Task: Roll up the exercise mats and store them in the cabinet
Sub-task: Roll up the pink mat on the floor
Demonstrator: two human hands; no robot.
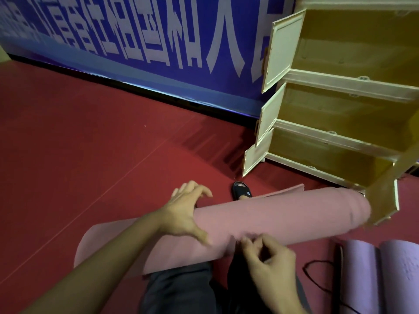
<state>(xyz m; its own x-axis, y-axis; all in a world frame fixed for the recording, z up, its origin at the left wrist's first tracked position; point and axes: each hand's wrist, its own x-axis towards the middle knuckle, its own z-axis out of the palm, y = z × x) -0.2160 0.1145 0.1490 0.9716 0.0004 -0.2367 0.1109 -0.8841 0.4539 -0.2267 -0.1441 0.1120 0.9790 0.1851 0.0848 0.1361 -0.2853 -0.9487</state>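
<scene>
The rolled pink foam exercise mat (272, 216) lies across the frame's lower middle with the left hand (183, 214) spread wide against its end and the right hand (267, 257) loosely curled, apparently empty, so the unsecured roll could spring open.

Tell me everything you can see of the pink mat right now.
The pink mat is matte and foam-like, mostly rolled into a long tube lying across the person's lap, its right end just in front of the open cabinet. Its near end is loose, a flap hanging by the left knee; another loose edge shows behind the roll. The left hand spreads over the roll, thumb on it; the right hand has curled fingers at its lower edge, the grip blurred.
</scene>
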